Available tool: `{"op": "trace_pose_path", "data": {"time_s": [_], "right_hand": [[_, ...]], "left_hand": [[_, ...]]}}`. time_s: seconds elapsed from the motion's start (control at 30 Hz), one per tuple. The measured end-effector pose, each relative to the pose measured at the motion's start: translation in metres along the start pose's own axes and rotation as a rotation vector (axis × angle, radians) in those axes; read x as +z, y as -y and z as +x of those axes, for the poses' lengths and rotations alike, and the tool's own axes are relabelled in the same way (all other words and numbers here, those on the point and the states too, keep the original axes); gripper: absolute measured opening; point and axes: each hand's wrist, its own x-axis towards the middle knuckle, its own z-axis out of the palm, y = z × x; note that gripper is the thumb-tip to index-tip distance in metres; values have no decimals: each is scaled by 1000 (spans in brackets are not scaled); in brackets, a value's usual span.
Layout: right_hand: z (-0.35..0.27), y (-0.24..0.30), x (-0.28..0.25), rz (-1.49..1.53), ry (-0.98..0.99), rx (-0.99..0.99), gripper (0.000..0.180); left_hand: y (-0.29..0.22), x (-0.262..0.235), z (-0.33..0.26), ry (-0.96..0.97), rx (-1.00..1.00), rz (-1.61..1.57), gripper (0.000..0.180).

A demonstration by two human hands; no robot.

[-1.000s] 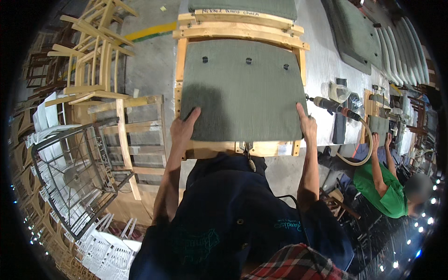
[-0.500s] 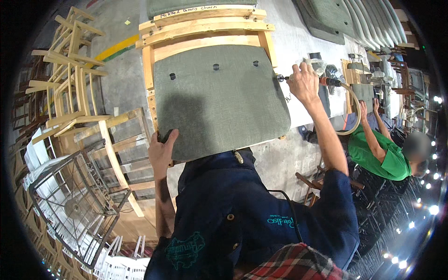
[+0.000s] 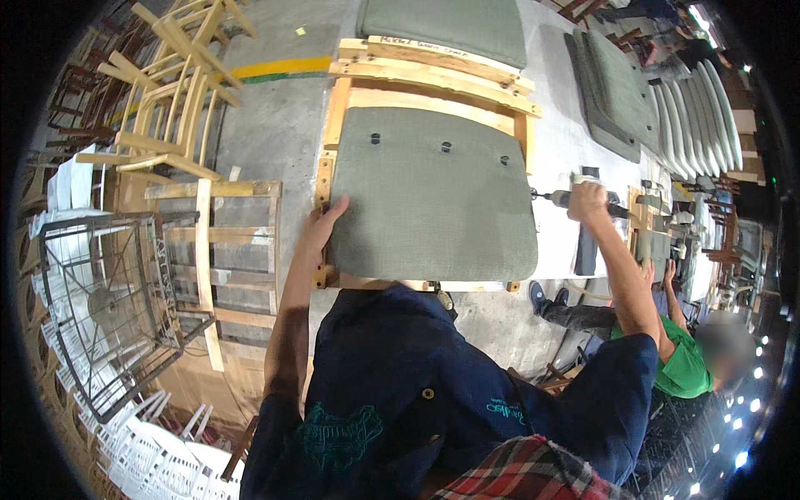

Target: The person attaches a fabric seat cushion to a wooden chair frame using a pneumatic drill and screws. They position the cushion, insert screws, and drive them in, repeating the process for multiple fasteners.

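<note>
The green seat cushion lies on the wooden chair frame at twelve o'clock; our left hand rests flat on its nine o'clock edge, our right hand is closed around the power drill at three; should the flat hand slip, we judge the cushion could shift.

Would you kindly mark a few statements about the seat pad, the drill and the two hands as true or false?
1. The left hand rests on the left edge of the grey-green seat pad. True.
2. The right hand lies flat on the pad. False: it has a grip on the power drill at the pad's right side.
3. The pad lies on a wooden chair frame. True.
4. The drill's bit points away from the pad. False: it points toward the pad's right edge.
5. The person in the green shirt holds the pad. False: that person sits to the right, apart from it.
</note>
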Motion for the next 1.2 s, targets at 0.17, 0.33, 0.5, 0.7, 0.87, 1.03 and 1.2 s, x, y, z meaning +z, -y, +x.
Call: {"op": "trace_pose_path", "data": {"time_s": [0.17, 0.33, 0.5, 0.7, 0.87, 1.03, 1.2], "right_hand": [[-51, -51, -75, 346, -119, 75, 46], [-70, 2, -49, 1396, -250, 323, 67], [-62, 109, -77, 1958, 96, 155, 65], [-25, 170, -88, 2013, 104, 81, 58], [-32, 184, -113, 1462, 22, 126, 76], [-45, 179, -133, 1462, 72, 137, 75], [-41, 167, -118, 1577, -107, 210, 72]], "left_hand": [[-15, 4, -2, 237, -107, -89, 104], [-19, 21, -30, 229, -117, -18, 107], [-26, 30, -60, 258, -94, -177, 102], [-7, 30, -43, 269, -35, -157, 86], [-10, 29, -45, 326, 2, -195, 76], [-1, 28, -39, 356, 8, -242, 69], [1, 29, -37, 407, 13, -299, 62]]}}
